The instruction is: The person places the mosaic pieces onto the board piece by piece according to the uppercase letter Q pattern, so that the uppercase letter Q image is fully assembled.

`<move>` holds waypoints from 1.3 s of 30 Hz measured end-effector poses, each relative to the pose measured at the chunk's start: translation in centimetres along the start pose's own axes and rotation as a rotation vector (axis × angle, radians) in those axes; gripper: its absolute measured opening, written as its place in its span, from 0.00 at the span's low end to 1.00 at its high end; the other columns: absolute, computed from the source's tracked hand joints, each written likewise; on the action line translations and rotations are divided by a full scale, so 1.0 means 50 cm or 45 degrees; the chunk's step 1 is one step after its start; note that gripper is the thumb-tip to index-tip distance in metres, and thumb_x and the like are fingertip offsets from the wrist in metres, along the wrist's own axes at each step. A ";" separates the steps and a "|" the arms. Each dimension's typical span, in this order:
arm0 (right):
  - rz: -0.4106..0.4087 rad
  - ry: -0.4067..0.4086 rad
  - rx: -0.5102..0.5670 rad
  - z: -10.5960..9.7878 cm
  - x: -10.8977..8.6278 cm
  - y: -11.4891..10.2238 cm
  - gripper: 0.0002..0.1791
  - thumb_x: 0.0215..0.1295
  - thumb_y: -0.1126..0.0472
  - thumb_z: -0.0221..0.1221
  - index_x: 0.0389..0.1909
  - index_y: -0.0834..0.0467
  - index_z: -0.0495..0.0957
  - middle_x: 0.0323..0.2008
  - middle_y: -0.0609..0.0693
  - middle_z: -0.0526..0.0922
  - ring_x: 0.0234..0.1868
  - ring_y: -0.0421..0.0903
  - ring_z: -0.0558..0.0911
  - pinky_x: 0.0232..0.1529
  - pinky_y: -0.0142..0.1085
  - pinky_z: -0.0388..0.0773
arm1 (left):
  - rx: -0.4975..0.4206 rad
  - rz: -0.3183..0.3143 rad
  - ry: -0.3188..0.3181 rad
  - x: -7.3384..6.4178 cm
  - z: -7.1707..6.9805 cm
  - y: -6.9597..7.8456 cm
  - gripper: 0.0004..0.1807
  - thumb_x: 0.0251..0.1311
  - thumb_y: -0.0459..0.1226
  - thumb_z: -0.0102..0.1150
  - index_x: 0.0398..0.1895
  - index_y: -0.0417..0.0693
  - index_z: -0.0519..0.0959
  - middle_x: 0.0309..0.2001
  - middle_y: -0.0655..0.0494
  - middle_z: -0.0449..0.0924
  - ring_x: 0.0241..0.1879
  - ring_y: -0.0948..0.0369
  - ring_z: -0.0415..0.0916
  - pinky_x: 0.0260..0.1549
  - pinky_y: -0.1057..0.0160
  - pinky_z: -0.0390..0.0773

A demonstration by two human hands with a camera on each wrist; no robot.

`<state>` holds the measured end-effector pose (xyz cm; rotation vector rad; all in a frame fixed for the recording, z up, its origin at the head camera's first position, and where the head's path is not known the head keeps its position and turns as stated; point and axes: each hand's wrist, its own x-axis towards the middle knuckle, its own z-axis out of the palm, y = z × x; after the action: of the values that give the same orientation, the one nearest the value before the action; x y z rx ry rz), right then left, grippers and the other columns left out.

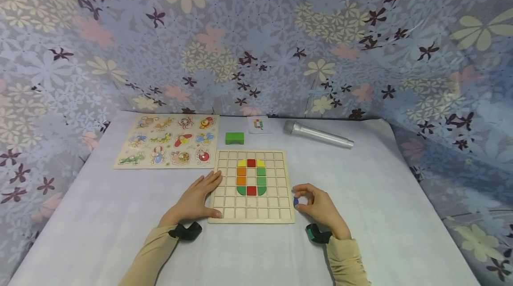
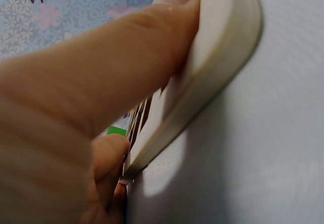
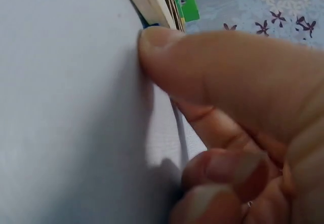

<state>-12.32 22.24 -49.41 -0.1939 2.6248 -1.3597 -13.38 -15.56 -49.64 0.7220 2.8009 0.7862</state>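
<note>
A square wooden grid board [image 1: 276, 210] lies on the table with a ring of yellow, red, orange and green tiles set in its cells. My left hand [image 1: 194, 199] rests on the board's left side, fingers stretched along the edge and thumb on the near left corner. In the left wrist view the thumb [image 2: 121, 57] presses on the board's rim [image 2: 202, 82]. Just right of the board, my right hand [image 1: 320, 206] pinches a small blue tile [image 1: 295, 201] between thumb and finger. The right wrist view shows only a sliver of blue; the thumb [image 3: 202, 62] covers most of it.
Behind the board stands a green block [image 1: 234, 138], with a small pattern card [image 1: 259, 124] to its right. An insect puzzle board [image 1: 168, 143] lies at the back left. A silver microphone [image 1: 320, 135] lies at the back right. A flowered cloth [image 1: 256, 54] hangs behind.
</note>
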 end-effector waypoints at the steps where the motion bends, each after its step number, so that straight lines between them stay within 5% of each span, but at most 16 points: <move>1: -0.008 0.004 -0.020 0.001 0.000 0.000 0.23 0.50 0.69 0.68 0.50 0.56 0.79 0.38 0.50 0.83 0.19 0.37 0.66 0.18 0.27 0.64 | 0.001 0.000 0.000 0.000 -0.001 0.000 0.59 0.39 0.55 0.75 0.73 0.39 0.58 0.76 0.47 0.53 0.76 0.47 0.48 0.74 0.45 0.47; 8: 0.001 0.062 -0.133 0.003 0.002 -0.007 0.08 0.56 0.66 0.67 0.38 0.57 0.84 0.23 0.46 0.77 0.19 0.35 0.66 0.19 0.26 0.62 | -0.001 -0.004 -0.011 -0.001 -0.004 0.002 0.59 0.39 0.55 0.75 0.73 0.39 0.58 0.76 0.47 0.52 0.76 0.47 0.47 0.75 0.46 0.47; 17: 0.111 0.075 0.064 -0.017 0.032 0.016 0.11 0.61 0.65 0.63 0.44 0.61 0.81 0.29 0.50 0.78 0.13 0.37 0.69 0.13 0.29 0.71 | -0.004 0.001 -0.022 0.000 -0.007 0.002 0.60 0.39 0.56 0.75 0.73 0.39 0.57 0.77 0.47 0.51 0.77 0.48 0.46 0.75 0.46 0.47; 22: 0.175 0.208 0.145 -0.035 0.080 0.029 0.15 0.64 0.65 0.60 0.51 0.63 0.78 0.36 0.55 0.78 0.13 0.37 0.70 0.14 0.30 0.73 | -0.002 0.012 -0.016 0.000 -0.007 0.001 0.60 0.39 0.56 0.75 0.73 0.39 0.57 0.76 0.46 0.52 0.76 0.47 0.47 0.75 0.45 0.47; 26: 0.179 0.321 0.037 -0.040 0.130 0.030 0.18 0.66 0.59 0.59 0.56 0.59 0.77 0.37 0.54 0.80 0.17 0.37 0.70 0.18 0.29 0.72 | 0.014 0.020 -0.014 0.003 -0.006 -0.002 0.60 0.39 0.56 0.74 0.73 0.39 0.58 0.76 0.46 0.52 0.76 0.47 0.47 0.75 0.45 0.48; 31: 0.079 0.388 -0.183 -0.047 0.197 0.028 0.21 0.68 0.56 0.57 0.60 0.58 0.75 0.21 0.48 0.72 0.19 0.39 0.65 0.22 0.30 0.63 | -0.007 0.027 0.001 0.007 -0.004 -0.002 0.60 0.38 0.56 0.75 0.73 0.38 0.58 0.76 0.47 0.53 0.76 0.47 0.48 0.75 0.45 0.48; 39: 0.074 0.282 -0.339 -0.062 0.258 0.012 0.29 0.69 0.53 0.55 0.68 0.58 0.67 0.16 0.46 0.69 0.15 0.40 0.63 0.19 0.32 0.62 | -0.004 0.015 0.018 0.001 0.003 -0.001 0.59 0.37 0.56 0.75 0.72 0.40 0.59 0.76 0.48 0.54 0.76 0.48 0.48 0.74 0.48 0.46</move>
<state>-25.59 22.52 -49.43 -0.0002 2.9655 -1.0639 -13.40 -15.50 -49.79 0.7362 2.8095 0.8004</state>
